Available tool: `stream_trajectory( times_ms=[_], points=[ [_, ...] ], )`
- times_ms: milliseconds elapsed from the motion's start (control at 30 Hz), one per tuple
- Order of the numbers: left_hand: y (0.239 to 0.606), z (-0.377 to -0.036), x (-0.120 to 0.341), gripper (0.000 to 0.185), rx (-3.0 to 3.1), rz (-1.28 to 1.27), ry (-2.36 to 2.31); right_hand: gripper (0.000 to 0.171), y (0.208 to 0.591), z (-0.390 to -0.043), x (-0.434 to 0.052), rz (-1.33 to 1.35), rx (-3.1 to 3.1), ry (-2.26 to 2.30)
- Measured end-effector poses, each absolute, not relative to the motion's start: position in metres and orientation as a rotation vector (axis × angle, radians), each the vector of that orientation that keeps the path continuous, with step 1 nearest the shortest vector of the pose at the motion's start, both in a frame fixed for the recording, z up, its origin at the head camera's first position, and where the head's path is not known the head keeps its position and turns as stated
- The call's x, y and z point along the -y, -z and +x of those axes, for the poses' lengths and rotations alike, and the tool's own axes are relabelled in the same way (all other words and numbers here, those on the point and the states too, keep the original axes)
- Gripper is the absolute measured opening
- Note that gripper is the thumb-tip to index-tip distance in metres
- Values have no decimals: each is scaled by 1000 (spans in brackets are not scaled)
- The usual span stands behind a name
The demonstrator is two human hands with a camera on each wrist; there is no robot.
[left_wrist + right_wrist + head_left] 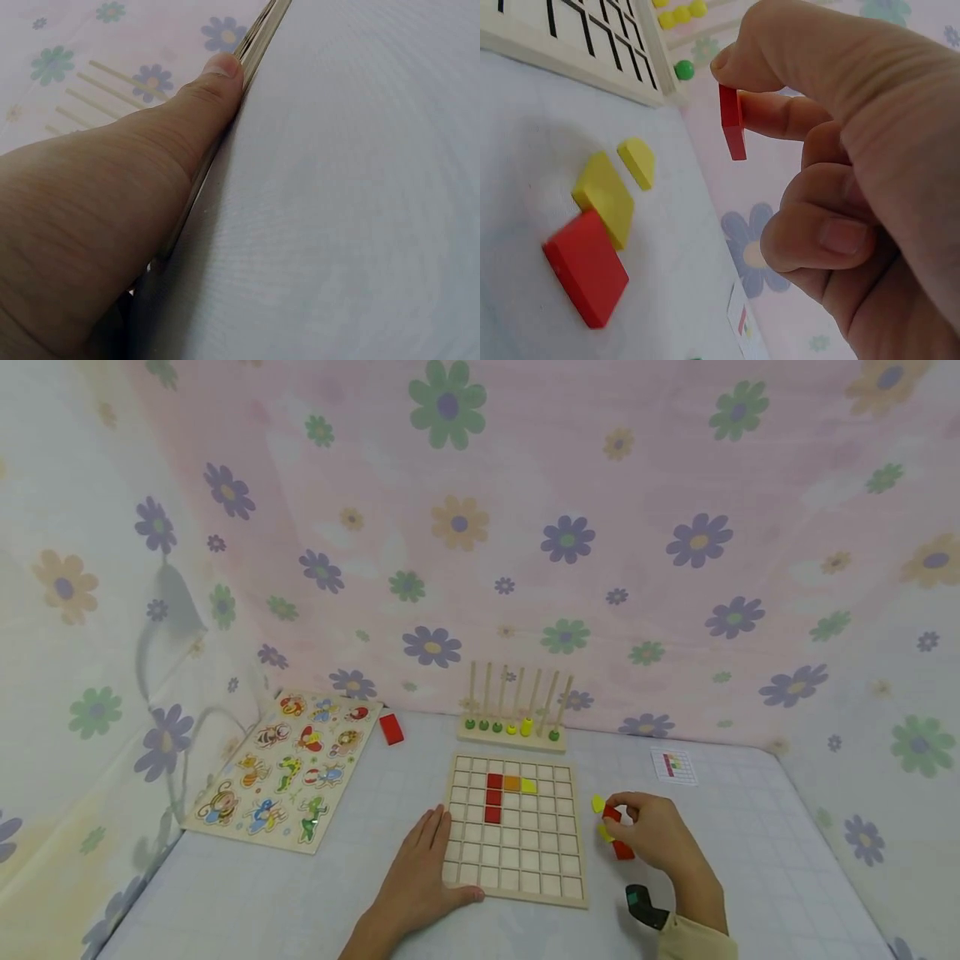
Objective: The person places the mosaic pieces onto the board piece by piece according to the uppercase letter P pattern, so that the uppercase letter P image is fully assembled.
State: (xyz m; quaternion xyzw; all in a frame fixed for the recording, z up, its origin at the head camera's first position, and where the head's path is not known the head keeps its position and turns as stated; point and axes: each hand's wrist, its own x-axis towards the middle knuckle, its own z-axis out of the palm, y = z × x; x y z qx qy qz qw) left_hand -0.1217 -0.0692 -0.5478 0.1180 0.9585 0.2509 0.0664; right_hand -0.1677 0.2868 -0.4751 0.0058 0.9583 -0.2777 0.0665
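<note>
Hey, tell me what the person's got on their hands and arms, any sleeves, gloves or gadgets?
Both hands are bare, with no gloves or rings in view. The right hand comes out of a beige sleeve cuff, with a small black device beside the wrist. The left hand shows a bare wrist; no sleeve is visible there.

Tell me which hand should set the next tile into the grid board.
Right, probably. The right hand already pinches a red tile beside the grid board, with spare tiles below it. The left hand lies flat on the board's edge, steadying it.
</note>
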Motion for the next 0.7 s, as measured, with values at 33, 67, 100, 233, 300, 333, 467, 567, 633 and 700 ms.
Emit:
stream_trajectory(
  times_ms=[33,67,100,233,300,333,467,567,633,700],
  points=[
    [548,-122,69,131,-2890,358,-760,28,475,-168,-285,2,-2893,839],
    [548,-122,69,131,-2891,362,-764,27,474,-168,-283,-10,-2894,845],
    [548,-122,69,131,-2890,367,-770,26,474,-168,-280,-22,-2894,856],
    [547,-122,69,131,-2887,367,-788,25,473,-169,-272,-75,-2881,916],
    [547,-123,70,131,-2885,364,-786,25,473,-169,-267,-86,-2870,939],
    [547,-123,69,131,-2884,362,-782,25,473,-169,-265,-89,-2861,956],
    [547,-122,69,131,-2890,369,-778,21,474,-170,-258,-150,-2882,942],
    [547,-122,70,130,-2896,375,-777,20,476,-172,-251,-208,-2911,898],
    [547,-121,70,130,-2896,376,-780,19,476,-173,-246,-239,-2907,893],
    [547,-121,70,129,-2898,375,-776,19,477,-173,-239,-257,-2899,904]
  ],
)
